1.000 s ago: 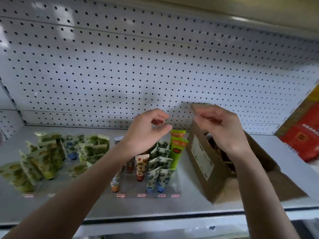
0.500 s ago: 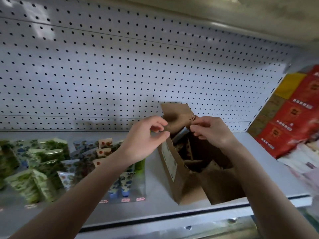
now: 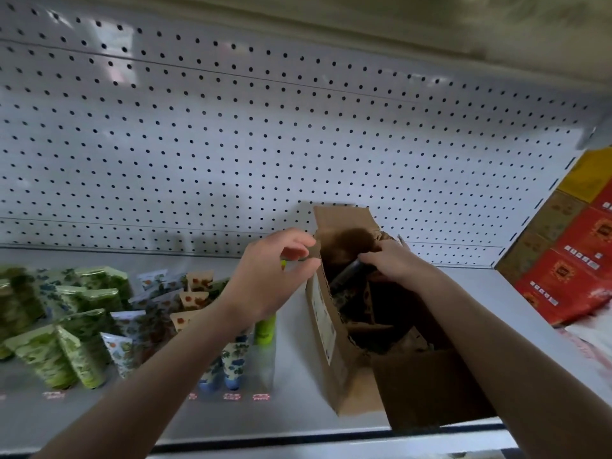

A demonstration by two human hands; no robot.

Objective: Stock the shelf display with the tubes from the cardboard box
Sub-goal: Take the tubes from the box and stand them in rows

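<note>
R hand [image 3: 394, 265] has dipped deeper into cardboard box [image 3: 326, 346], fingers curled round dark tube [image 3: 346, 276] near its back-left corner. L hand [image 3: 275, 271] hovers just left, fingers curled at box's left wall; can't tell if gripping. Further left, stocked tubes [image 3: 82, 326] stand on shelf [image 3: 298, 412].

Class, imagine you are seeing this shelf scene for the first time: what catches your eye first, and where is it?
The open cardboard box sits on the shelf right of centre: the right hand is inside it, apparently gripping a dark tube, the left hand at its left edge. Rows of green and floral tubes stand to its left; red packs are stacked far right.
</note>
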